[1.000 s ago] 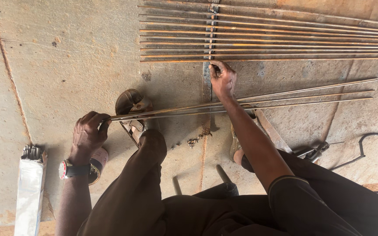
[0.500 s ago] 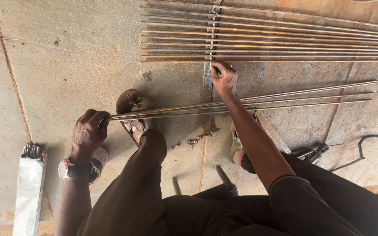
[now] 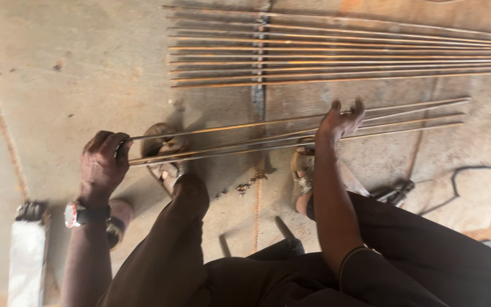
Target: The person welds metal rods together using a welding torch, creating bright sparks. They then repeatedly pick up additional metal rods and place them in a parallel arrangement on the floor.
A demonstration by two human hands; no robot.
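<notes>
Curled into a fist, the left hand (image 3: pixel 102 165) clamps the near end of one thin steel rod (image 3: pixel 223 128), while the right hand (image 3: pixel 341 120) lies further along the same bundle with fingers spread and tips raised, the palm pressing down on the loose rods (image 3: pixel 410 120); it pinches nothing that can be seen

Beyond both hands, well apart from the grip, lies the largest thing: a welded grille (image 3: pixel 336 54) of long parallel bars, about nine by count, crossed by one short flat bar (image 3: pixel 258 85) that runs back toward the person. All of it rests on a wide, stained metal floor plate (image 3: pixel 58 85)

The bundle under the hands holds about four rods, though they overlap and an exact count is hard. They are long, slender, rust-brown with brighter streaks, and run from the left fist, past the right palm, out to the person's right, fanning slightly apart at the far end. The gripped rod sits a little above the others at the fist

Just beneath the rods, between the two hands, two sandalled feet (image 3: pixel 163 150) stand on the plate, one near each hand. One dark cable (image 3: pixel 473 170) curls on the floor right of the right hand. One watch (image 3: pixel 78 214) circles the left wrist. Beside that forearm stands one pale block with a dark top (image 3: pixel 28 250)
</notes>
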